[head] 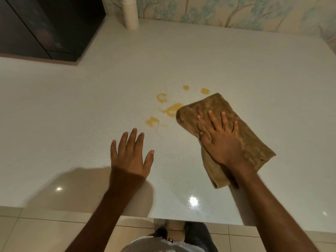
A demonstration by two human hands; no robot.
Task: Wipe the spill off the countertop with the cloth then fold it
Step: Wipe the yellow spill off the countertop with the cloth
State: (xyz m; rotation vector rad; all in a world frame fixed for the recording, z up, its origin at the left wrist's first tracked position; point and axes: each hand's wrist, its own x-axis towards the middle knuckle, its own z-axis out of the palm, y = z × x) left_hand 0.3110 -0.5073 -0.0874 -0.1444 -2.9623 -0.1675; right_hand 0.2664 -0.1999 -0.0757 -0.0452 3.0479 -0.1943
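A view from above of a pale, glossy worktop (236, 66) with a yellow-orange spill (171, 110) near its middle, made up of several separate blotches and drops. The spill is the landmark for what follows.

Just to the right of the spill lies a folded brown cloth (254, 135), stretching from the spill's right edge back toward the near edge of the worktop. The cloth's far left corner touches the nearest blotch. The right hand (221, 140) presses flat on top of the cloth, palm down, its fingers (224, 122) spread apart and straight, not gripping.

Nearer than the spill and slightly left of it, the left hand (131, 155) lies open, palm down, fingers apart, holding nothing; whether it touches the worktop cannot be told.

Far beyond the spill, by a wall papered with a tree pattern, stands a stack of white cups (130, 13). Far left of it sits a dark appliance (49, 28).
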